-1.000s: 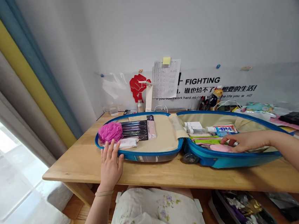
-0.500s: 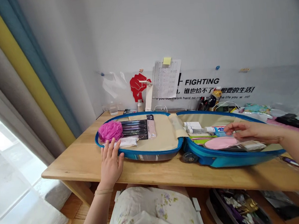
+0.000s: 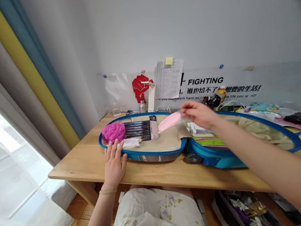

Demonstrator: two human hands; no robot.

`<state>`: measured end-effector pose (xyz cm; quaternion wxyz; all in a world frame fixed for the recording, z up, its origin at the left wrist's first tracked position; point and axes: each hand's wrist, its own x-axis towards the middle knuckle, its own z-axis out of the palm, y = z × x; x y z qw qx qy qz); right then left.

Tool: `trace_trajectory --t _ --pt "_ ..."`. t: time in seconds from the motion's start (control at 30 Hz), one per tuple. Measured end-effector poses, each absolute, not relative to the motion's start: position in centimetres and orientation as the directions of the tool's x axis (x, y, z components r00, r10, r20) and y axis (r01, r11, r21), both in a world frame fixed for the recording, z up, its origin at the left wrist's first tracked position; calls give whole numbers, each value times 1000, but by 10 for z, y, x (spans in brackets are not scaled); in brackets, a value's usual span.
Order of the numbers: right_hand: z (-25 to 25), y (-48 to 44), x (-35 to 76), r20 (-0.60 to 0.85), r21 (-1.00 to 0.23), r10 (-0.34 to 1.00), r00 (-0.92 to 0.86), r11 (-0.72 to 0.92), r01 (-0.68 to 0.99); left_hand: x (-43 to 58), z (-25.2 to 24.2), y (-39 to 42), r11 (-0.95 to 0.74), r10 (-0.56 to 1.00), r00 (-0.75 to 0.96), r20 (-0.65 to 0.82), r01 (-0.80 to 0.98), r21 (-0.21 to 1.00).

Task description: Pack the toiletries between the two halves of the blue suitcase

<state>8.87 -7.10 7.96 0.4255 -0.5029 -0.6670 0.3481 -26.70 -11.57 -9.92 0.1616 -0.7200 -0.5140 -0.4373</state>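
Note:
An open blue suitcase [image 3: 160,155] lies on the desk with both halves spread flat. My right hand [image 3: 200,114] pinches one end of a flat pink oval item in clear plastic [image 3: 170,121], held over the left half near the hinge. Fingers spread, my left hand [image 3: 115,168] rests on the near left rim. Beside its fingertips are a magenta mesh bath puff [image 3: 113,132] and a white packet [image 3: 131,143]. A pack of toothbrushes [image 3: 138,131] lies right of the puff. White-capped tubes [image 3: 194,128] and a green packet [image 3: 209,141] are in the right half, partly behind my right arm.
The wooden desk [image 3: 77,159] meets a wall with a poster. Behind the suitcase stand a small bottle [image 3: 142,106], a white lamp [image 3: 151,98] and an orange-labelled bottle [image 3: 221,93]. A bin of wrappers [image 3: 229,208] sits below the desk on the right.
My right hand has lifted the pink item out of the right half and carried it leftward over the left half. My left hand stays on the rim; the view has shifted slightly.

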Motion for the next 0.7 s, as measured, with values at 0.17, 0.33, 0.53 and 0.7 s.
trace_trajectory --t 0.17,0.33,0.53,0.7 --pt "43 -63 37 35 -781 932 -360 250 572 -268 -100 -116 -415 609 92 787 883 218" --pt "44 -63 29 -25 -305 897 -442 414 857 -268 -101 -115 -412 616 87 783 882 227" --pt "39 -54 19 -233 -326 646 -727 652 684 -267 -99 -117 -413 612 85 786 882 226" --pt "27 -50 6 -310 -359 533 -787 701 616 -268 -100 -116 -411 623 82 778 881 236"
